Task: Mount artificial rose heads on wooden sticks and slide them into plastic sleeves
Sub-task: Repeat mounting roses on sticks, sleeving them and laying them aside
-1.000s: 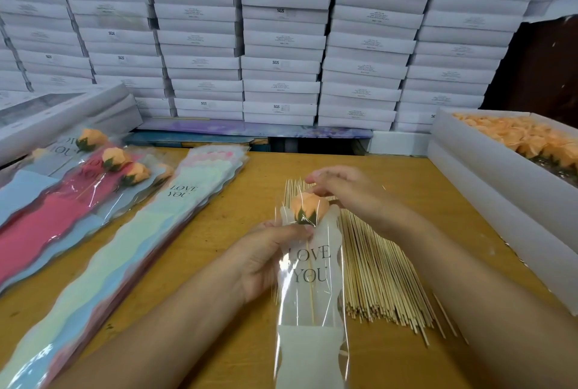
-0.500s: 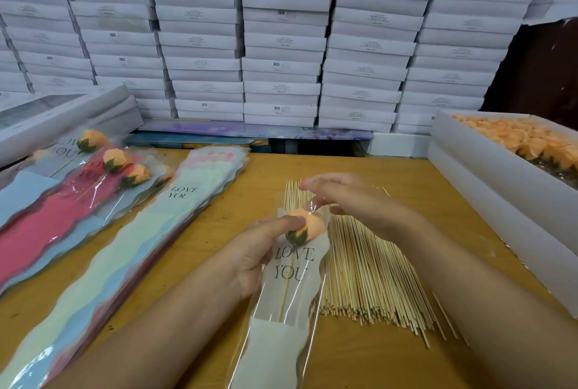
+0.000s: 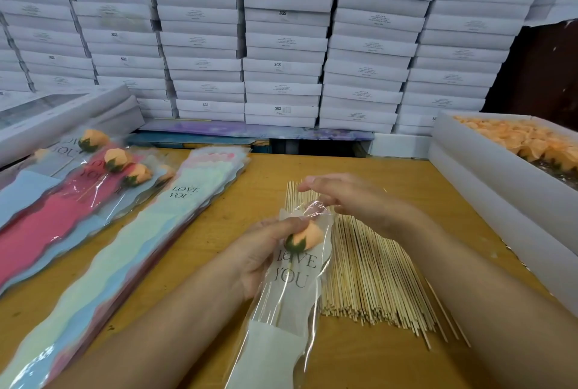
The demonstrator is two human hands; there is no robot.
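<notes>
A clear plastic sleeve [image 3: 289, 304] printed LOVE YOU lies tilted in front of me, with an orange rose head [image 3: 308, 237] on a wooden stick inside it near its top. My left hand [image 3: 266, 254] grips the sleeve at the rose's green base, thumb over the front. My right hand [image 3: 347, 199] hovers just above the sleeve's open top edge, fingers loosely bent; I cannot tell whether they pinch the film. A heap of wooden sticks [image 3: 372, 282] lies on the table under and to the right of the sleeve.
Several finished sleeved roses [image 3: 115, 163] lie at the far left. A stack of empty sleeves [image 3: 134, 241] runs diagonally beside them. A white box of orange rose heads [image 3: 531, 144] stands at the right. Stacked white boxes [image 3: 281, 44] wall the back.
The sleeve has tilted, its bottom swinging to the left, and the rose sits deeper below the top edge. My right hand has lifted slightly off the rose.
</notes>
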